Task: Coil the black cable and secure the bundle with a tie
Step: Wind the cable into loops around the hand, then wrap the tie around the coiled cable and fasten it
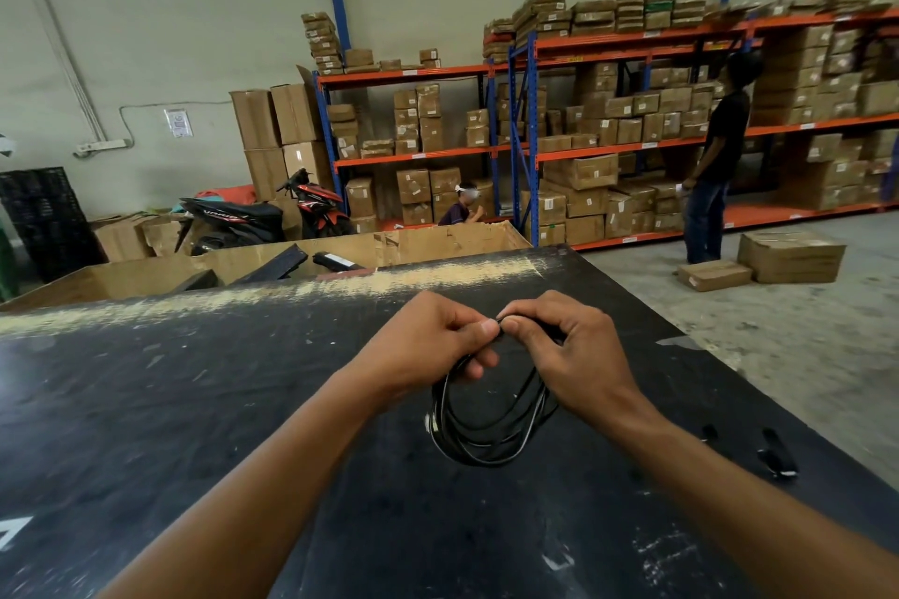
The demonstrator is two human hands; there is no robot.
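You hold the black cable up off the black tabletop, already wound into several loops that hang as a rough oval below your hands. The top of the bundle, where your thumbs meet, is the spot the next move turns on. Your left hand is closed with thumb and forefinger pinched at that top point, and your right hand pinches just beside it, its fingers curled round the right side of the coil.

Something small and dark sits between the two thumbs; whether it is the cable's end or a tie, you cannot tell from here. The loops run near to far, with the slack sagging toward you.

On the table to the right, well apart from the coil, lie a few short black strips, likely spare ties, and your right hand is the nearer one to them. Nothing lies between the strips and that hand. A cardboard bin stands beyond the far table edge.
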